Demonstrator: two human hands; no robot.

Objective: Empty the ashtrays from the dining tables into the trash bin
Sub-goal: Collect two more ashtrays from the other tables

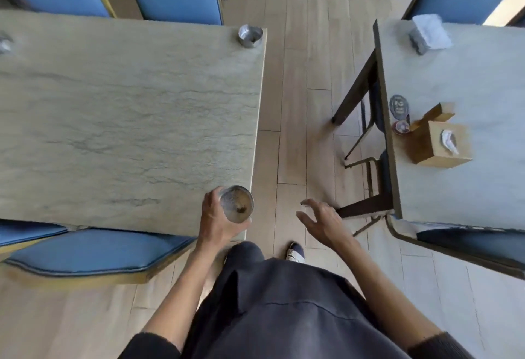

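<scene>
One glass ashtray point(237, 204) is gripped by the left hand point(216, 216) at lower centre; the right hand point(324, 222) is held open, empty.

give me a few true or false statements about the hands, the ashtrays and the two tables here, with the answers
1. The left hand grips a glass ashtray. True.
2. The right hand holds a second ashtray. False: it is open and holds nothing.
3. A metal ashtray stands at the far corner of the left table. True.
4. The tissue box is on the left table. False: it is on the right table.
5. The held ashtray is clean inside. False: dark residue shows in it.
</scene>
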